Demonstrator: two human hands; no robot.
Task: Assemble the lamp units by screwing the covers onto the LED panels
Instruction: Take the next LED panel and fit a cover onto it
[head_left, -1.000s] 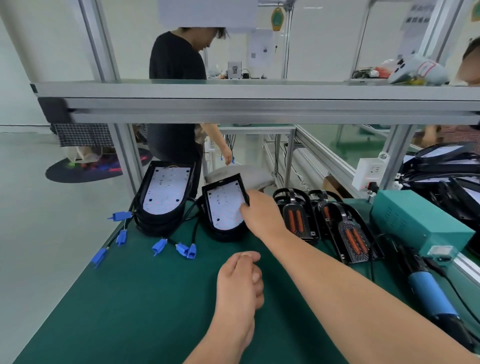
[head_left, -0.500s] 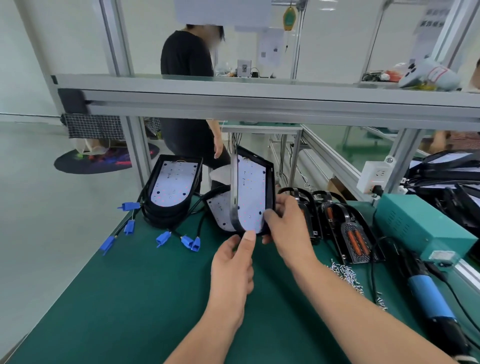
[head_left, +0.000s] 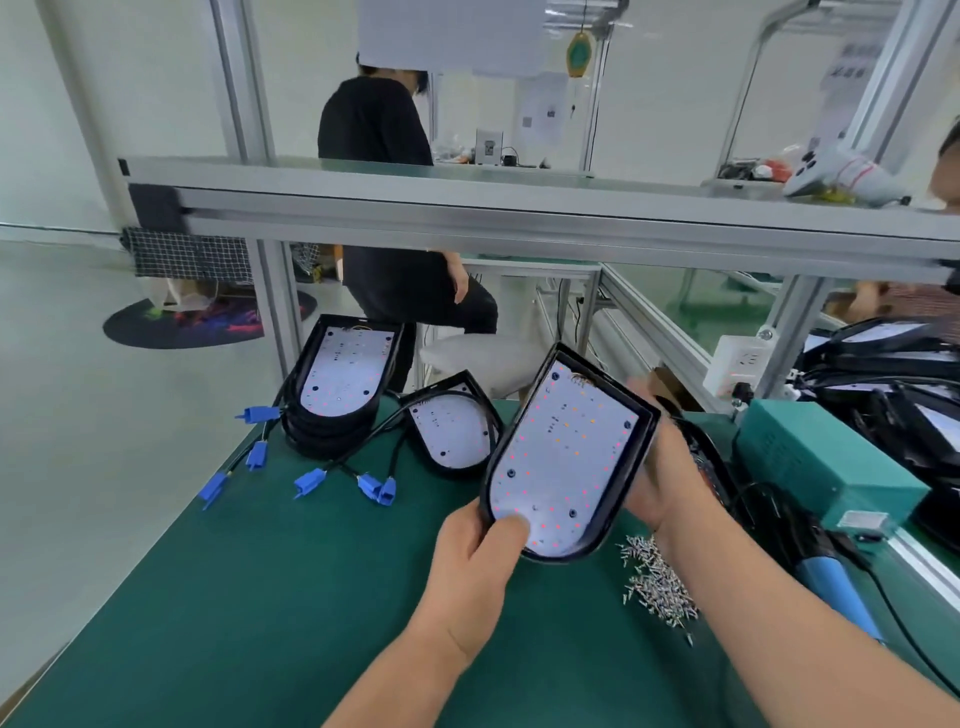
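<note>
Head cam view: I've got one black-framed white LED panel (head_left: 563, 457) lifted off the green-matted table (head_left: 249, 597) and tilted so the board faces me. My left grip (head_left: 475, 564) pinches the rounded near end with the thumb flat on the white board. My right grip (head_left: 670, 483) wraps the long right edge from behind, fingers mostly hidden. Holding it by the rim keeps me off most of the LEDs, I reckon, and lets me eyeball the board before a cover goes on. A loose pile of small silver screws (head_left: 657, 582) sits just under the panel's right side, near the blue-handled electric screwdriver (head_left: 836, 587), so both are handy for fastening. A tall stack of matching black panels (head_left: 343, 384) and another lower panel (head_left: 449, 426) wait at the far left of the table, with black cables ending in blue plastic connectors (head_left: 311, 480) trailing my way. A dark part (head_left: 711, 462) sits just behind my right grip. It's probably a cover, but it's too hidden to say. No screwing yet, by my guess.
</note>
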